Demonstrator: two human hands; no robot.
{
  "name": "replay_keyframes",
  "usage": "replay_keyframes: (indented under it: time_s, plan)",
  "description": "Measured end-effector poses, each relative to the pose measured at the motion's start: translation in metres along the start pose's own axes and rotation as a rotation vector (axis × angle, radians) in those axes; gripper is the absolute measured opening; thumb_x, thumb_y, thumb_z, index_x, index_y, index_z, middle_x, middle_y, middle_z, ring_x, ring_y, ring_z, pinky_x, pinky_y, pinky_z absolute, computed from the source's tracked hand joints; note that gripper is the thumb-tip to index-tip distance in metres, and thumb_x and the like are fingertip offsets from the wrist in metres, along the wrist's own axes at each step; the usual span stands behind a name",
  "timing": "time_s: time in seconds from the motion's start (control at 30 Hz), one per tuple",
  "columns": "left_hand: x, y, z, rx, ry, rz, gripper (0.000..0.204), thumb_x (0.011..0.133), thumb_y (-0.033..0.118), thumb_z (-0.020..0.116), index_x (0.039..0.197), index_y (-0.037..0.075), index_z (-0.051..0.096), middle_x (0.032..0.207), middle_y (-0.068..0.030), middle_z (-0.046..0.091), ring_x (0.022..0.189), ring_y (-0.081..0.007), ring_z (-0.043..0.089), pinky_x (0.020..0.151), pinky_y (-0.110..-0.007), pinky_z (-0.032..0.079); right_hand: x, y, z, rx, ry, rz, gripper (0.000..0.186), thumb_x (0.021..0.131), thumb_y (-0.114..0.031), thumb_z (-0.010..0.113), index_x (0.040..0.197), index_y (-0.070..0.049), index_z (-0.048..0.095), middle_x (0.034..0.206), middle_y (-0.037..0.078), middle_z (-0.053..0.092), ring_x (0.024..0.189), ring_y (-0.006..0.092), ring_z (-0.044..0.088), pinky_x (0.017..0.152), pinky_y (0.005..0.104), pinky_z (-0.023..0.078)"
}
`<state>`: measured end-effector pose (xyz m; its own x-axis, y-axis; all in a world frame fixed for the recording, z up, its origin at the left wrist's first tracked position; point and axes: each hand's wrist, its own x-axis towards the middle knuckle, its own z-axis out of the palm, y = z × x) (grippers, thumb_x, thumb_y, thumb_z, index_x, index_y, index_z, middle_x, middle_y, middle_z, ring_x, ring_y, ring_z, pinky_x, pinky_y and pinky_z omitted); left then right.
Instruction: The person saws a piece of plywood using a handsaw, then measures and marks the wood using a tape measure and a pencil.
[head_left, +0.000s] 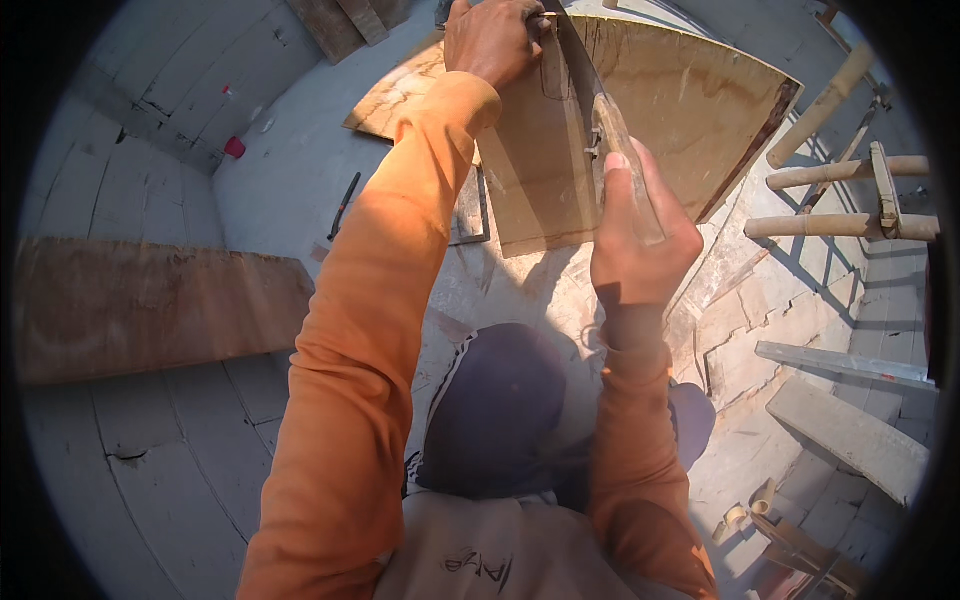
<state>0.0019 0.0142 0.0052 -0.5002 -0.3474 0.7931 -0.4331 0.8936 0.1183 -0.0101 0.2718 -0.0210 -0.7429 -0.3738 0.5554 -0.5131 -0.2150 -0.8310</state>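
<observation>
My right hand (645, 240) is wrapped round the wooden handle of a handsaw (582, 60), thumb along the grip. Its metal blade points away from me, lying over a plywood sheet (680, 110) with a curved far edge and a dark right edge. Beside the far part of the blade, my left hand (492, 45) is closed low over the plywood, fingers curled. A small pale tip shows at those fingers, too small to name. Shadows of the saw and arm cross the wood.
A brown board (160, 310) lies at the left. On the pale floor are a dark thin tool (345, 205) and a red cup-like object (235, 147). Bamboo poles (845, 227) jut in at the right, above a grey plank (850, 437). My knees are close below the plywood.
</observation>
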Motion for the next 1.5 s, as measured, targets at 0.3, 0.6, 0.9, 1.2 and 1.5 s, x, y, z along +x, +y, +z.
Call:
replay_keyframes:
  time_s: [0.3, 0.6, 0.9, 1.2, 1.5]
  plan:
    - [-0.007, 0.005, -0.010, 0.020, 0.033, -0.002, 0.012, 0.091, 0.021, 0.067, 0.098, 0.014, 0.075, 0.097, -0.0096, 0.075, 0.100, -0.0277, 0.070, 0.095, -0.050, 0.044, -0.069, -0.001, -0.062, -0.125, -0.118, 0.123, 0.029, 0.100, -0.004, 0.058, 0.122, 0.013, 0.068, 0.104, 0.022, 0.077, 0.091, 0.0212, 0.076, 0.078, 0.0290, 0.058]
    - [-0.005, 0.005, -0.007, 0.031, 0.030, 0.055, 0.015, 0.091, 0.021, 0.068, 0.102, 0.013, 0.074, 0.103, -0.0084, 0.075, 0.103, -0.0281, 0.069, 0.098, -0.050, 0.043, -0.076, -0.007, -0.077, -0.112, -0.154, 0.214, 0.035, 0.097, -0.007, 0.063, 0.124, 0.015, 0.065, 0.105, 0.025, 0.076, 0.090, 0.0212, 0.075, 0.080, 0.0315, 0.058]
    - [-0.012, 0.020, -0.004, 0.090, 0.057, 0.057, 0.017, 0.092, 0.026, 0.068, 0.101, 0.014, 0.076, 0.104, -0.0086, 0.075, 0.103, -0.0280, 0.069, 0.094, -0.049, 0.043, 0.015, -0.007, -0.012, 0.002, -0.048, 0.025, 0.032, 0.094, -0.002, 0.068, 0.122, 0.013, 0.067, 0.097, 0.020, 0.077, 0.083, 0.0158, 0.072, 0.077, 0.0270, 0.056]
    - [-0.004, 0.005, -0.010, 0.155, 0.079, 0.034, 0.017, 0.091, 0.027, 0.068, 0.100, 0.016, 0.077, 0.103, -0.0060, 0.076, 0.101, -0.0274, 0.069, 0.091, -0.048, 0.043, -0.140, -0.021, -0.134, -0.347, -0.280, 0.099, 0.036, 0.094, 0.001, 0.063, 0.126, 0.019, 0.061, 0.106, 0.029, 0.075, 0.094, 0.0290, 0.077, 0.083, 0.0330, 0.061]
    - [-0.020, 0.020, -0.012, 0.076, 0.086, 0.055, 0.015, 0.091, 0.024, 0.069, 0.101, 0.015, 0.075, 0.101, -0.0052, 0.075, 0.100, -0.0256, 0.069, 0.089, -0.048, 0.041, 0.025, -0.011, 0.006, 0.023, -0.029, -0.020, 0.029, 0.094, -0.006, 0.068, 0.118, 0.011, 0.070, 0.092, 0.018, 0.077, 0.082, 0.0139, 0.070, 0.077, 0.0264, 0.054]
